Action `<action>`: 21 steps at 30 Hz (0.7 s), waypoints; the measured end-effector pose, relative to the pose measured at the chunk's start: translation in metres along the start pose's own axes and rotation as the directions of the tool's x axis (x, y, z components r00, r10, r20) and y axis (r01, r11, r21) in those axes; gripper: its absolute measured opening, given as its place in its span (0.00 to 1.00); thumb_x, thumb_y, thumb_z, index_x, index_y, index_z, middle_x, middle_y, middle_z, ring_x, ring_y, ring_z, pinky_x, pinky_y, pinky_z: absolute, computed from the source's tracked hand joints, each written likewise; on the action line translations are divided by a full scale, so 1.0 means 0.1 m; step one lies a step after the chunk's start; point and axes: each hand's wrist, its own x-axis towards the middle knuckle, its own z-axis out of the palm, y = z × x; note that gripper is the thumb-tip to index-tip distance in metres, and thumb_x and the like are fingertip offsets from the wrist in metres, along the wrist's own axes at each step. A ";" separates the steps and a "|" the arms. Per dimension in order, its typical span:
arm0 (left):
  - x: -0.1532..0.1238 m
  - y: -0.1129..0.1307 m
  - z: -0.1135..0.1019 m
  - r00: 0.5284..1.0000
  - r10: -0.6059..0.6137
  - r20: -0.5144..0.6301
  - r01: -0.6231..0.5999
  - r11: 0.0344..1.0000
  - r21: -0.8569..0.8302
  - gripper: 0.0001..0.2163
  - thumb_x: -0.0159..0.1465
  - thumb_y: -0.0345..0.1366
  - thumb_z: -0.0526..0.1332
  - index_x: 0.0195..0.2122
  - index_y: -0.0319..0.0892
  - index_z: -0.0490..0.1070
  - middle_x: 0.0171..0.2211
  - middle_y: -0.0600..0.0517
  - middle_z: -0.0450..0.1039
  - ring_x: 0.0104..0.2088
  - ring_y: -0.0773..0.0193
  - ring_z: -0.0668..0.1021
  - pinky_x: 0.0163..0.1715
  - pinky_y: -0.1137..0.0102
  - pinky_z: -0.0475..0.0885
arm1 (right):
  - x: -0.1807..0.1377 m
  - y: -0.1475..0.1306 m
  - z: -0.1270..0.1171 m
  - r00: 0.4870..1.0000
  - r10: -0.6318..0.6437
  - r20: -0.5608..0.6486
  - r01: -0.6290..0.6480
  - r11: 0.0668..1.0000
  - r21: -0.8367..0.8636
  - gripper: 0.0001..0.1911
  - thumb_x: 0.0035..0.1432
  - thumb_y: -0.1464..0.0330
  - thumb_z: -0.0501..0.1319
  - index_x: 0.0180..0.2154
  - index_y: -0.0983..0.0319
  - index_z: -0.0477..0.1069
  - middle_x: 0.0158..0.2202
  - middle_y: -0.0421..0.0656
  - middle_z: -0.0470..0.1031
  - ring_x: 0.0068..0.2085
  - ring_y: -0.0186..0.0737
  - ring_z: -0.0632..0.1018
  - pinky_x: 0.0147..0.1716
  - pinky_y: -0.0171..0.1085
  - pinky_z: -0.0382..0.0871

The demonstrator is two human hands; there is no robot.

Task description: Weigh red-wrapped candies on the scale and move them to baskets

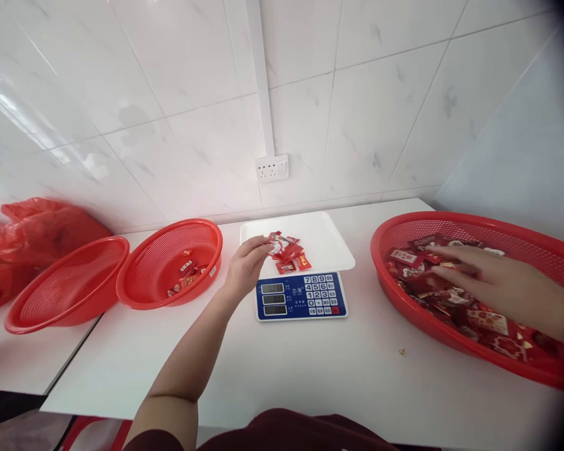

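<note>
My left hand (245,268) pinches several small red and white candy packets (282,246) over the white pan (317,235) of a digital scale. Other red packets (295,264) lie on the pan just below them. In front of the pan is the scale's blue keypad panel (301,297) with its displays. My right hand (510,285) reaches into the large red basket (420,322) on the right, fingers stretched out and slightly blurred. Beneath its fingers lie many mixed red wrapped candies (444,300).
A round red basket (143,275) with a few packets stands to the left. Beside it leans another red basket (70,291), with red plastic bags (51,228) behind. A tiny gold piece (402,352) lies on the white table (357,382). A tiled wall (207,150) closes off the back.
</note>
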 end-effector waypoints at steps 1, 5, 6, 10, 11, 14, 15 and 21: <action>0.01 0.09 0.02 0.997 0.078 -0.024 -0.079 0.996 -0.030 0.10 0.64 0.28 0.53 0.43 0.44 0.70 0.45 0.47 0.71 0.50 0.60 0.73 0.46 0.65 0.73 | -0.04 -0.24 -0.02 0.998 -0.053 0.031 0.049 0.991 0.122 0.24 0.57 0.55 0.54 0.53 0.54 0.66 0.57 0.47 0.67 0.56 0.51 0.68 0.49 0.45 0.64; 0.03 0.38 0.16 0.951 0.301 -0.068 -0.308 0.942 -0.130 0.13 0.63 0.23 0.54 0.46 0.44 0.67 0.43 0.47 0.70 0.53 0.58 0.70 0.48 0.61 0.73 | -0.14 -1.11 0.15 0.934 -0.276 0.225 0.033 0.695 0.719 0.28 0.56 0.50 0.55 0.54 0.56 0.65 0.53 0.48 0.70 0.53 0.48 0.71 0.47 0.45 0.70; 0.02 0.43 0.19 0.940 0.336 -0.062 -0.342 0.927 -0.152 0.13 0.63 0.23 0.54 0.46 0.43 0.67 0.43 0.46 0.70 0.53 0.57 0.70 0.48 0.60 0.73 | -0.13 -1.26 0.23 0.913 -0.309 0.265 -0.031 0.596 0.802 0.30 0.54 0.49 0.56 0.54 0.56 0.64 0.52 0.47 0.71 0.51 0.48 0.72 0.45 0.45 0.72; -0.06 0.53 0.24 0.946 0.325 -0.013 -0.314 0.902 -0.297 0.13 0.62 0.23 0.53 0.45 0.44 0.68 0.43 0.47 0.69 0.54 0.56 0.69 0.50 0.58 0.71 | -0.08 -1.58 0.54 0.868 -0.364 0.339 -0.158 0.445 0.881 0.23 0.51 0.52 0.62 0.44 0.60 0.69 0.40 0.44 0.75 0.40 0.41 0.76 0.37 0.41 0.74; -0.10 0.55 0.24 0.971 0.238 0.002 -0.222 0.906 -0.361 0.12 0.63 0.24 0.53 0.44 0.44 0.69 0.44 0.46 0.69 0.54 0.56 0.69 0.51 0.57 0.70 | -0.07 -1.61 0.59 0.883 -0.349 0.314 -0.148 0.428 0.892 0.21 0.50 0.54 0.62 0.41 0.61 0.70 0.37 0.42 0.76 0.38 0.40 0.76 0.37 0.40 0.73; -0.18 0.63 0.22 0.974 -0.190 0.123 0.225 0.744 -0.629 0.12 0.63 0.30 0.56 0.48 0.48 0.66 0.54 0.46 0.61 0.56 0.55 0.67 0.50 0.57 0.71 | -0.07 -1.65 0.69 0.934 -0.297 0.198 -0.087 0.349 0.933 0.18 0.49 0.56 0.64 0.38 0.60 0.68 0.35 0.40 0.75 0.36 0.37 0.76 0.38 0.39 0.71; -0.20 0.67 0.22 0.927 -0.318 0.197 0.360 0.614 -0.703 0.16 0.62 0.33 0.57 0.51 0.50 0.63 0.57 0.46 0.59 0.55 0.54 0.67 0.48 0.58 0.72 | -0.08 -1.67 0.72 0.944 -0.285 0.164 -0.065 0.329 0.942 0.17 0.49 0.56 0.64 0.38 0.59 0.67 0.35 0.40 0.75 0.37 0.37 0.76 0.38 0.39 0.71; -0.16 0.81 0.23 0.694 -0.568 0.444 0.624 0.166 -0.764 0.22 0.58 0.42 0.62 0.53 0.47 0.59 0.47 0.47 0.70 0.42 0.60 0.75 0.31 0.70 0.76 | -0.18 -1.73 0.75 0.942 -0.335 0.028 0.151 0.495 0.856 0.15 0.53 0.54 0.59 0.34 0.60 0.67 0.31 0.40 0.73 0.33 0.36 0.73 0.32 0.35 0.68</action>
